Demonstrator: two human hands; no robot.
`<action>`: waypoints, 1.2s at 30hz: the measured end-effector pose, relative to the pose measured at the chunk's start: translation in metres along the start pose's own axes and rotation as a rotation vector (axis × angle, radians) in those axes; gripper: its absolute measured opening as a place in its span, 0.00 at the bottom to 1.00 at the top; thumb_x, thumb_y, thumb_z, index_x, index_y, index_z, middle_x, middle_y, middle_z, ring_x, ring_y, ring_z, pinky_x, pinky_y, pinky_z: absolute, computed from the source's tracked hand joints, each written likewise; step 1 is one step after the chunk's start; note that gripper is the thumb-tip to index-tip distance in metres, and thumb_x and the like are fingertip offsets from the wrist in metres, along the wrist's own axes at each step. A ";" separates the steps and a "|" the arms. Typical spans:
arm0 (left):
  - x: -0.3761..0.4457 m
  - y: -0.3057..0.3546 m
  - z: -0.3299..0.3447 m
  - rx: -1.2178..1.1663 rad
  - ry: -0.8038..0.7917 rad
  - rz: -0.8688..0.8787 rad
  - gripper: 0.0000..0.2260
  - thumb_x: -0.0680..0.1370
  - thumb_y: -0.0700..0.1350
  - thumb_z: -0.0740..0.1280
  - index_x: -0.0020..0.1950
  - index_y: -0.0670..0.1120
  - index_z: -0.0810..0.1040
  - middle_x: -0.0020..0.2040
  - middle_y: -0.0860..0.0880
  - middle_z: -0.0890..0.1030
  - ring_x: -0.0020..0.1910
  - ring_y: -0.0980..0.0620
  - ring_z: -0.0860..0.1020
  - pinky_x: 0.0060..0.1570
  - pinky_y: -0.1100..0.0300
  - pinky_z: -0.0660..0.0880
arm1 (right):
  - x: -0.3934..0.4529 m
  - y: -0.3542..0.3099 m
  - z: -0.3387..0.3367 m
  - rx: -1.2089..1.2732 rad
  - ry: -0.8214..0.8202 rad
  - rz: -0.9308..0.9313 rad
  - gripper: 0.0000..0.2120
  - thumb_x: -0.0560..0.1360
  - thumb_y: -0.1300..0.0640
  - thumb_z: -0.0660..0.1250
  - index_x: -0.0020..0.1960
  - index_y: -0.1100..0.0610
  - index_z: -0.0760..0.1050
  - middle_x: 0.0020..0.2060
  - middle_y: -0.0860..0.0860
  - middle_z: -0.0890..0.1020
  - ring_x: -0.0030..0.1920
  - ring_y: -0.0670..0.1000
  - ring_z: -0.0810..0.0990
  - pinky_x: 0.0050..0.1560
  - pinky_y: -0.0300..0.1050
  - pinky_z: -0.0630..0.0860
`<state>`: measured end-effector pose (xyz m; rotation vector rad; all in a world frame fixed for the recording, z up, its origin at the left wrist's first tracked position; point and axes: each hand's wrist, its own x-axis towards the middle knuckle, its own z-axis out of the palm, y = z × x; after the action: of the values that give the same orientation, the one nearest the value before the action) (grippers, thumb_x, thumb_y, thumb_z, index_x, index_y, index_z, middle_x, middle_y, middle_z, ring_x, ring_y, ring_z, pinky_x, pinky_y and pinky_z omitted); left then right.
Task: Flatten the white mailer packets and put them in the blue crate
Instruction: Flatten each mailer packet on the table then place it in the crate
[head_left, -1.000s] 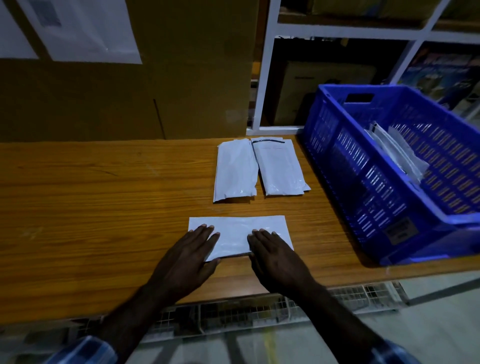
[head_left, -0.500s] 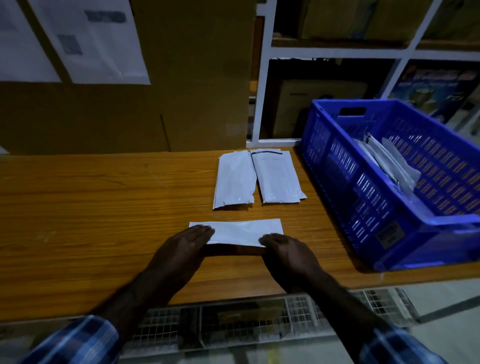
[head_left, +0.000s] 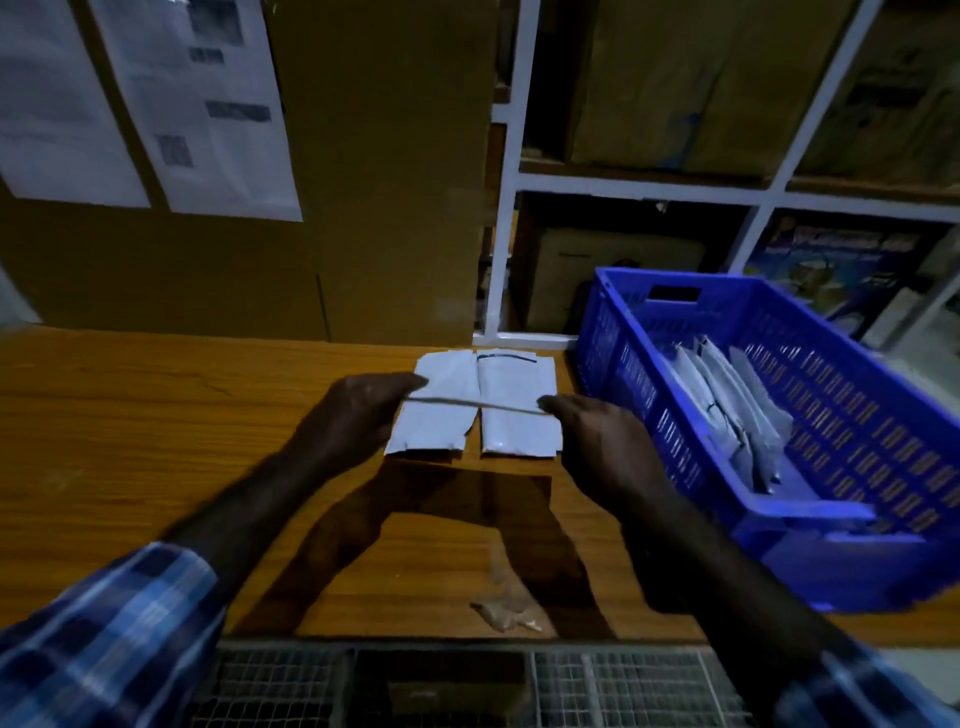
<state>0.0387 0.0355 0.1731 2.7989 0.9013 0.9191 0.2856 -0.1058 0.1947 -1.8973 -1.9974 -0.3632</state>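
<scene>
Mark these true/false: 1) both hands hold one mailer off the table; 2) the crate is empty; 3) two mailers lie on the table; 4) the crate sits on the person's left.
1) True: the left hand and right hand pinch the ends of the held mailer, seen edge-on.
2) False: the blue crate already holds packets.
3) True: two mailers lie side by side on the table.
4) False: it sits on the right.

Blue-and-white plaid sleeves (head_left: 98, 639) pushed up, leaving both forearms bare.
</scene>
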 end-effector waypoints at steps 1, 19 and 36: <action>0.015 0.008 -0.006 0.010 0.038 0.019 0.24 0.67 0.29 0.74 0.62 0.40 0.80 0.54 0.40 0.83 0.50 0.43 0.83 0.50 0.55 0.76 | 0.006 0.009 -0.012 -0.014 0.051 -0.005 0.25 0.69 0.73 0.68 0.65 0.58 0.77 0.57 0.57 0.83 0.54 0.59 0.83 0.46 0.54 0.81; 0.300 0.146 0.077 -0.282 0.226 0.388 0.17 0.69 0.38 0.63 0.55 0.41 0.83 0.49 0.41 0.85 0.47 0.43 0.84 0.46 0.48 0.80 | -0.011 0.196 -0.132 -0.233 0.335 0.291 0.20 0.66 0.66 0.62 0.56 0.61 0.80 0.37 0.63 0.82 0.34 0.67 0.79 0.31 0.51 0.73; 0.435 0.209 0.294 -0.270 -0.243 0.566 0.18 0.66 0.27 0.68 0.51 0.43 0.85 0.45 0.42 0.86 0.46 0.43 0.84 0.48 0.51 0.79 | -0.029 0.332 -0.053 -0.054 -0.295 0.753 0.21 0.76 0.63 0.61 0.69 0.59 0.68 0.57 0.64 0.80 0.58 0.65 0.78 0.52 0.54 0.73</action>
<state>0.5936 0.1367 0.2082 2.8652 -0.0576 0.6506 0.6217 -0.1334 0.2101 -2.6680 -1.2645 0.0764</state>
